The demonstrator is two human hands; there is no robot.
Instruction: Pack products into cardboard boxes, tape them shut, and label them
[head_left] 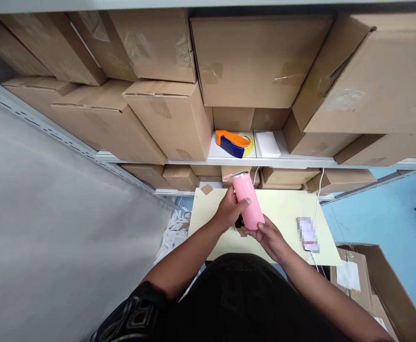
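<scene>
A pink tumbler [248, 199] with a silvery rim and a small pink strap loop at its top is held between my two hands, tilted over the pale yellow table [282, 209]. My left hand [232, 208] wraps around its left side, thumb across the front. My right hand [267, 233] grips the bottom end, fingers under the base and thumb at the lower right. Partly hidden behind the tumbler and my hands is a small dark thing with some brown cardboard [241, 232] on the table.
Cardboard boxes [261, 61] fill the shelves ahead. An orange and blue tape dispenser [233, 142] and a white stack [267, 144] lie on the shelf edge. A phone [308, 233] with cables lies at the table's right. A large open carton [386, 280] stands lower right; paper scraps [172, 232] lie left.
</scene>
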